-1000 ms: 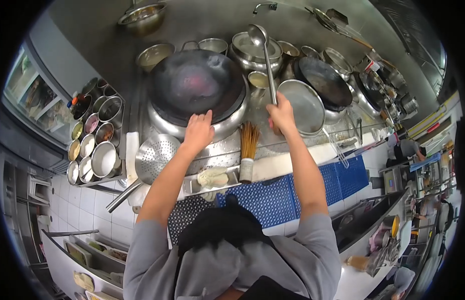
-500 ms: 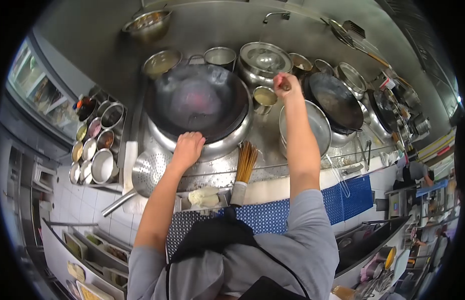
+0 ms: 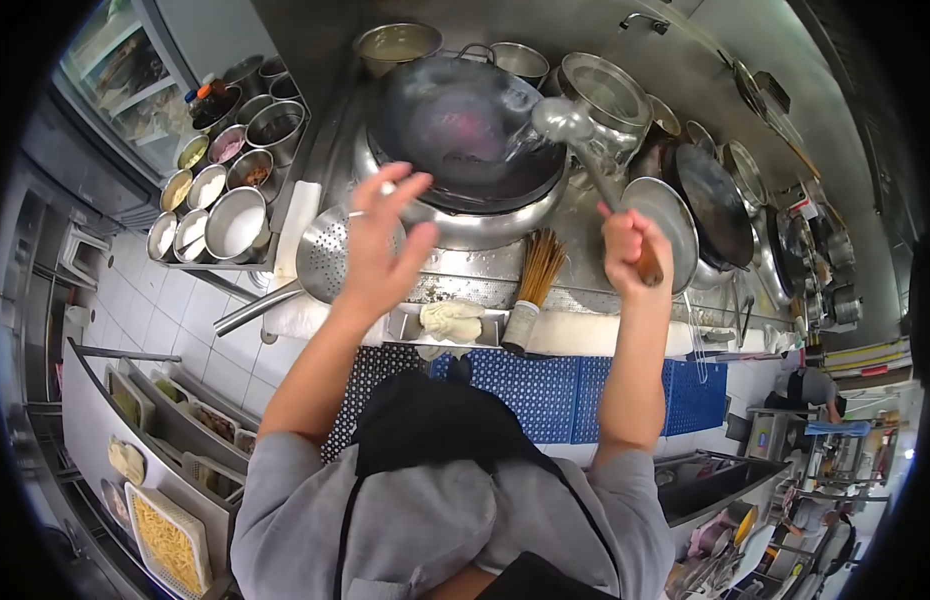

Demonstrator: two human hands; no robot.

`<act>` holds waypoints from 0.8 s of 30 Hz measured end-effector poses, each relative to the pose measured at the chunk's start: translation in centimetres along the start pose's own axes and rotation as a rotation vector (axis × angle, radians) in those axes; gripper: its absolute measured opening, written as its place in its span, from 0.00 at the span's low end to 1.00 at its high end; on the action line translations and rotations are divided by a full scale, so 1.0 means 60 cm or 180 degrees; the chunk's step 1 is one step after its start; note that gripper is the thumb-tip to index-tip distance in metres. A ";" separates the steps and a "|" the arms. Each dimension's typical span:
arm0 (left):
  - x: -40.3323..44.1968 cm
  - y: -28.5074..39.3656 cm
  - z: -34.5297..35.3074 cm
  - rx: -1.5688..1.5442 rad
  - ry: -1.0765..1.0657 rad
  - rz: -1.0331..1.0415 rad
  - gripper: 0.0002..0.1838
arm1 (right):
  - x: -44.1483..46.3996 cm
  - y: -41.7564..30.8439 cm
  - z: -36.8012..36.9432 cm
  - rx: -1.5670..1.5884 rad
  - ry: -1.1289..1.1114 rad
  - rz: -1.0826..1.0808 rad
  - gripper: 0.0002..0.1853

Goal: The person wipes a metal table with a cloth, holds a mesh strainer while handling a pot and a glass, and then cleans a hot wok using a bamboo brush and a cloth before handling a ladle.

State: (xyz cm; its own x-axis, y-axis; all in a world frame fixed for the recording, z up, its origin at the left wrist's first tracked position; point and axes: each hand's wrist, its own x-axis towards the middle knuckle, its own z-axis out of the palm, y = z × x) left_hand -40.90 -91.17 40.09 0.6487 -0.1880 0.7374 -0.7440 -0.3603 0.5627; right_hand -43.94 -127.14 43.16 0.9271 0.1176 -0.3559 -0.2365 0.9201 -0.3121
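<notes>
My right hand (image 3: 637, 245) is closed round the wooden-ended handle of a ladle (image 3: 563, 120), whose metal bowl is raised by the right rim of a large black wok (image 3: 455, 125). The wok sits on a round steel burner ring (image 3: 485, 230), with a faint reddish glow at its middle. My left hand (image 3: 385, 235) hangs in the air with fingers spread, holding nothing. It partly covers a perforated strainer (image 3: 323, 255) lying at the counter's left front. A bamboo wok brush (image 3: 542, 270) rests right of a folded cloth (image 3: 452, 320).
Several steel seasoning pots (image 3: 238, 222) crowd a rack at the left. A second wok (image 3: 715, 200) and a steel bowl (image 3: 668, 215) stand at the right. Pots line the back, one a lidded pot (image 3: 605, 90). Behind me is a basket of yellow strips (image 3: 167, 540). Another person (image 3: 810, 390) is at far right.
My left hand has let go of the wok's near rim and lifted away with fingers spread. My right hand has drawn back toward me, and the ladle now shows. The view has shifted.
</notes>
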 end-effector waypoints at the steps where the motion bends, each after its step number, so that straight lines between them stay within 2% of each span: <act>1: 0.000 0.002 -0.043 0.0110 0.0257 0.0123 0.24 | -0.011 0.015 -0.007 -0.0583 0.0258 -0.0059 0.16; 3: -0.001 0.006 -0.119 0.0080 0.0908 0.0258 0.26 | -0.031 0.043 -0.019 -0.1747 0.0782 -0.0158 0.16; 5: -0.006 0.004 -0.180 -0.0137 0.1672 0.0176 0.25 | -0.040 0.062 -0.016 -0.2973 0.0947 -0.0325 0.21; 6: 0.001 0.013 -0.211 0.0078 0.1970 0.0231 0.26 | -0.044 0.068 -0.015 -0.3581 0.1012 -0.0420 0.24; 7: 0.002 0.017 -0.245 0.0343 0.2056 0.0427 0.25 | -0.049 0.071 -0.016 -0.4126 0.1278 -0.0713 0.32; 9: 0.000 0.028 -0.300 0.0434 0.2427 0.0752 0.24 | -0.041 0.039 -0.026 -0.4726 0.1380 -0.1038 0.35; 10: -0.002 0.041 -0.321 0.0961 0.2674 0.0698 0.24 | -0.037 0.022 -0.028 -0.5022 0.1435 -0.1196 0.37; 11: -0.009 0.046 -0.341 0.0756 0.2779 0.0982 0.23 | -0.030 0.004 -0.019 -0.5096 0.1534 -0.1280 0.37; 14: -0.026 0.077 -0.376 0.1243 0.2804 0.1337 0.21 | 0.021 -0.062 0.010 -0.5479 0.1705 -0.1747 0.35; 16: -0.049 0.085 -0.412 0.1571 0.2703 0.1579 0.21 | 0.076 -0.123 0.013 -0.5862 0.1628 -0.2001 0.30; 18: -0.072 0.098 -0.438 0.1821 0.2715 0.1664 0.19 | 0.169 -0.200 -0.032 -0.5958 0.1865 -0.2506 0.26; 20: -0.083 0.119 -0.447 0.2059 0.2647 0.1823 0.17 | 0.250 -0.253 -0.054 -0.6469 0.2434 -0.2813 0.19; 23: -0.109 0.150 -0.457 0.2377 0.2599 0.1630 0.17 | 0.322 -0.282 -0.053 -0.6288 0.2702 -0.2545 0.14; 24: -0.112 0.154 -0.457 0.2479 0.2574 0.1589 0.17 | 0.345 -0.308 -0.051 -0.5669 0.2386 -0.2130 0.11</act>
State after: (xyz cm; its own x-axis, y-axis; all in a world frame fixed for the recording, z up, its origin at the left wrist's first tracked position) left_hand -56.52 -68.16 50.59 -0.1719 0.0591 0.9833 -0.4082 -0.9127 -0.0165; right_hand -21.24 -142.86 38.85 0.8058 -0.5863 0.0835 -0.3756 -0.6150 -0.6933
